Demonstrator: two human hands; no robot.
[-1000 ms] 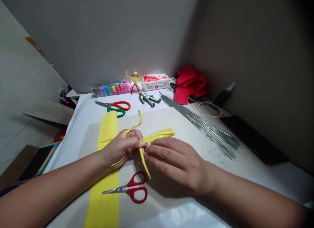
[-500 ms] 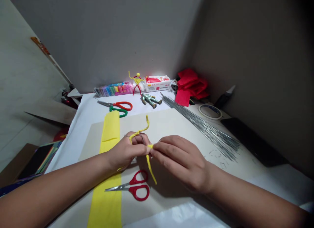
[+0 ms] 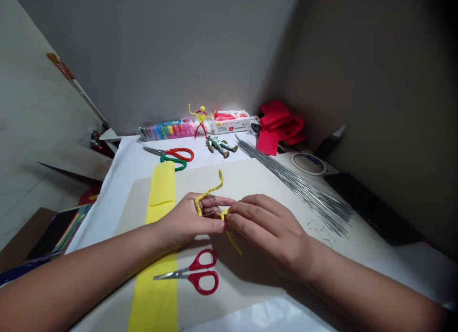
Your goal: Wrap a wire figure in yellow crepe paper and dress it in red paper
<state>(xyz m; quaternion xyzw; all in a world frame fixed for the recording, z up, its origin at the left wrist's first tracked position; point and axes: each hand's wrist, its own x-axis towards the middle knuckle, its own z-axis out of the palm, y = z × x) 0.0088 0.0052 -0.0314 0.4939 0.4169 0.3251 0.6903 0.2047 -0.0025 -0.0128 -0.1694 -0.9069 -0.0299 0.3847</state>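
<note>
A wire figure partly wrapped in yellow crepe paper is held between both hands over the board. My left hand pinches it with thumb and fingers, and one bent yellow limb rises above that hand. Bare twisted wire shows beside the fingers. My right hand has its fingertips closed on the yellow-wrapped part at the figure's right; the fingers hide the exact spot. Another yellow end hangs below the fingertips. Red-handled scissors lie just below the hands, their blades over a long yellow crepe paper strip.
Behind lie scissors with red and green handles, a standing wire figure, a silver figurine and a white packet. On the right are a wire bundle, red crepe paper, a tape roll and a dark flat object.
The wire figure has shifted slightly right and turned in my hands. My left fingers have stretched further toward the right hand, and the lower yellow end now slants more to the right.
</note>
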